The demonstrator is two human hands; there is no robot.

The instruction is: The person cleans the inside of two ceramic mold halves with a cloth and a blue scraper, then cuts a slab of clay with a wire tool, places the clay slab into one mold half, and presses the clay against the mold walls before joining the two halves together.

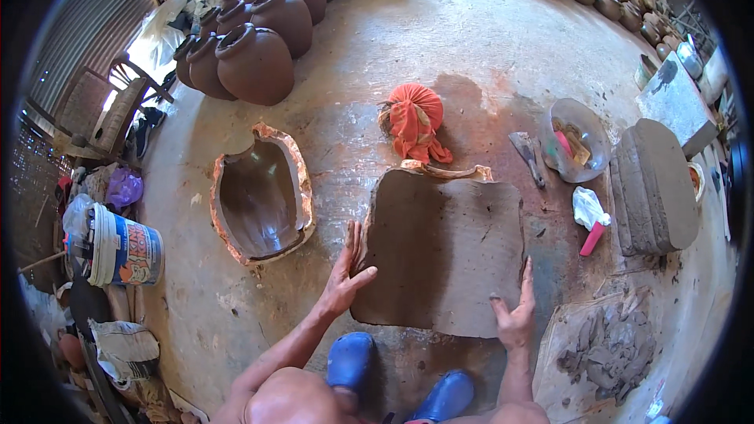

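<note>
A broad grey-brown clay slab (440, 251) with a damp, darker left half lies in front of me. Past its far edge shows the orange, broken-looking rim of a mould (452, 173); the rest of that piece is hidden beneath. My left hand (345, 275) grips the slab's left side, fingers along the edge and thumb over the top. On the opposite side my right hand (516, 310) holds the lower right edge the same way, its thumb muddy. To the left lies a hollow half mould (263, 196), dark inside with a rough orange rim.
Beyond the slab sits an orange cloth bundle (416, 118). At right are a trowel-like blade (526, 155), a clear bowl (577, 141), a white bag (589, 208), stacked clay slabs (656, 188) and clay scraps (609, 349). Brown pots (255, 63) stand far left; a bucket (129, 247) nearer.
</note>
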